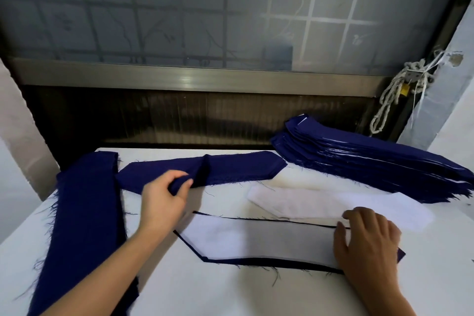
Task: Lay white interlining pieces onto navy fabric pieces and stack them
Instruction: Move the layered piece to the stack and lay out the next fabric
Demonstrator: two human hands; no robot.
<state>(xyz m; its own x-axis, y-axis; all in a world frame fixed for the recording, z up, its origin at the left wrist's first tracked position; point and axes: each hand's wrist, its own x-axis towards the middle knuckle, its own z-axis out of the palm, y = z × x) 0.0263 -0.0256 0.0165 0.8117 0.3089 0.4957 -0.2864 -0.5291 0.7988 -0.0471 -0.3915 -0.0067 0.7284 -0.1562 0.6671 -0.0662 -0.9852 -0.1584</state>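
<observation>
the left hand (pixel 166 195) has its grip closed, thumb and fingers pinching a navy piece (pixel 230 167) at its middle, left of centre in the frame, where the cloth buckles into a soft fold. it looks light and limp, with frayed edges, so a one-point lift would likely let both ends droop; sliding it over the surface (pixel 230 295) should keep it flatter. the right hand (pixel 366 241), grip open, rests flat on the white interlining (pixel 256 238) laid over a second navy piece (pixel 269 263) at lower centre. spare interlining (pixel 320 202) lies just above, and the stack (pixel 372 161) is at right.
</observation>
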